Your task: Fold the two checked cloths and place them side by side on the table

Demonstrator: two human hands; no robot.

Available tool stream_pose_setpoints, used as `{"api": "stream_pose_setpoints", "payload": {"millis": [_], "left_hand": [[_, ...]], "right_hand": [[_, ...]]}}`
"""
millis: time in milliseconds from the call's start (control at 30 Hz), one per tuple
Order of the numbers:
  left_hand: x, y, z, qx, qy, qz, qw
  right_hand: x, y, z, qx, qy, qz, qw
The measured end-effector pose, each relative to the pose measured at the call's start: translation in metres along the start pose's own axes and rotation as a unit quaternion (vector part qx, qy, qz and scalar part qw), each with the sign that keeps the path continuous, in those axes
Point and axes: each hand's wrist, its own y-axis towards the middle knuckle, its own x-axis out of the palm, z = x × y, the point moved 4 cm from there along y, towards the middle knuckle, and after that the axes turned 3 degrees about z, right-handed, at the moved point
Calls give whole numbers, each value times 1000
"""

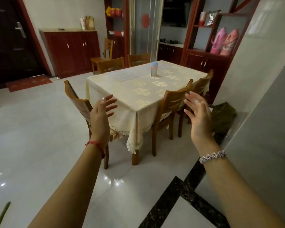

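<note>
We stand well apart from desk [122, 96]; left hand [99, 116] and right hand [198, 116] empty, fingers [111, 102] wide; checked cloth [128, 74] flat on desk, nothing folded yet.

A pale checked cloth [128, 74], white with a thin blue-grey grid, lies spread flat and unfolded on the far left part of the counter [132, 97]. Its left edge runs along the counter's far-left side, and its near edge crosses the top at a slant. Whether the checked patch is one cloth or two cannot be told.
</note>
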Motion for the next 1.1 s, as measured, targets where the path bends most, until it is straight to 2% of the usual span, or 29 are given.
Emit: {"api": "stream_pose_setpoints", "payload": {"millis": [133, 500, 733, 1100], "left_hand": [[-9, -1, -13, -15, -7, 23, 1000], [-39, 7, -41, -52, 7, 23, 998], [-81, 26, -47, -58, 28, 55, 996], [-162, 58, -55, -67, 62, 154, 984]], "right_hand": [[1, -12, 9, 11, 0, 7, 1000], [31, -26, 43, 52, -4, -14, 999], [84, -31, 57, 58, 29, -38, 997], [194, -36, 74, 86, 78, -133, 984]]}}
